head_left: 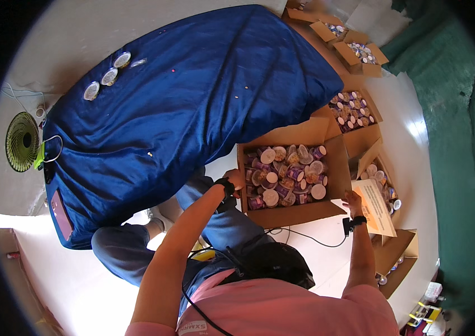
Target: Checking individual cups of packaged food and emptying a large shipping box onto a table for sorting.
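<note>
A large open cardboard box [295,217] stands on the floor in front of me, filled with a jumble of small lidded cups [290,175] in purple and clear plastic. My left hand [236,181] is at the box's left wall, its fingers curled against the edge. On the other side, my right hand [353,203] has bent fingers at the box's near right corner, beside a printed white and orange cardboard flap [374,206]. Its fingertips are partly hidden, so their exact hold is unclear.
A low table with a blue cloth [192,101] fills the left and middle, with several round lidded containers [109,77] and a pink flat case [62,215] on it. More cup-filled cartons [355,112] line the right. A green fan [22,141] and a green curtain [461,151] flank the scene.
</note>
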{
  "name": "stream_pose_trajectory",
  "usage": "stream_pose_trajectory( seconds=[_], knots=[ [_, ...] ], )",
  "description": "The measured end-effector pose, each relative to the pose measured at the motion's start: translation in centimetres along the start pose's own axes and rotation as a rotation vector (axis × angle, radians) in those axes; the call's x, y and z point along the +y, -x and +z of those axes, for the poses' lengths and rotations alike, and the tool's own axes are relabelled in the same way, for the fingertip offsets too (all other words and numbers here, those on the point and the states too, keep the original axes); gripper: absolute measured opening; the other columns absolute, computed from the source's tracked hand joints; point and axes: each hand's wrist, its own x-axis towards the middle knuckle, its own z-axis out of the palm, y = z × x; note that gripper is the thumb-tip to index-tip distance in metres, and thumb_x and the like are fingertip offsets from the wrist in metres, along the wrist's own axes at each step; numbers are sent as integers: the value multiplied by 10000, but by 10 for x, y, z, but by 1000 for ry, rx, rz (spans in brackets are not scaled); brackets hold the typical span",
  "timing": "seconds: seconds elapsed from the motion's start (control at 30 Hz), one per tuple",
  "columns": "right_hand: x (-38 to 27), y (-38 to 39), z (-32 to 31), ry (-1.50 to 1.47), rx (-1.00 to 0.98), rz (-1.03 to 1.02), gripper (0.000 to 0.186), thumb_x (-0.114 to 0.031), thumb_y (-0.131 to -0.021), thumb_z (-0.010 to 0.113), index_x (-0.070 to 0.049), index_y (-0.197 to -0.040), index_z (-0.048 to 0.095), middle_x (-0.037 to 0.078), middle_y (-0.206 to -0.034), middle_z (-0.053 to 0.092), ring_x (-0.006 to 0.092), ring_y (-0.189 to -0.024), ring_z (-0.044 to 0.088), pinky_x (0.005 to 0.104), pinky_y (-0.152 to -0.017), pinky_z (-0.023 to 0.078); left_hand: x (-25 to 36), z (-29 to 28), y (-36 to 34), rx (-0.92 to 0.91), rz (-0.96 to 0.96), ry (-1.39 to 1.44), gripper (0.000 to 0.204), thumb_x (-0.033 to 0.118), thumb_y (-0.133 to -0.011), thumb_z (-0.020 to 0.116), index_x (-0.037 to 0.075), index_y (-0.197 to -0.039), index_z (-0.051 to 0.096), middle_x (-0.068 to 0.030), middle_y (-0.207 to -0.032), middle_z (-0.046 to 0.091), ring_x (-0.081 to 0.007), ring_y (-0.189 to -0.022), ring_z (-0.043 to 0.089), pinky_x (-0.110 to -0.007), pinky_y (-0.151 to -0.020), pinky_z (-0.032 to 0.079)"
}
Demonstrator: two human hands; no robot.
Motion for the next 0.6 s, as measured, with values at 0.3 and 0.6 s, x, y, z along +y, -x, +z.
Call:
stream_pose_trajectory(
  seconds=[0.3, 0.6],
  knots=[
    [-25, -15, 5, 129, -29, 98, 379, -270, -883, 639, -70, -1200, 584, 16, -968, 647, 179, -869, 648, 344, -722, 551, -2, -29, 31, 91, -320, 727, 298, 200, -767, 603, -82, -850, 654, -189, -867, 681, -282, -698, 692, -356, -498, 583],
    [-34, -15, 14, 84, -210, 31, 502, -291, -845, 693, 0, -1224, 538, 67, -1113, 615, 167, -952, 619, 338, -704, 595, -21, 2, -4, 99, -116, 887, 406, 118, -777, 627, 5, -1161, 560, -171, -1001, 658, -302, -756, 684, -415, -574, 607]
  ],
)
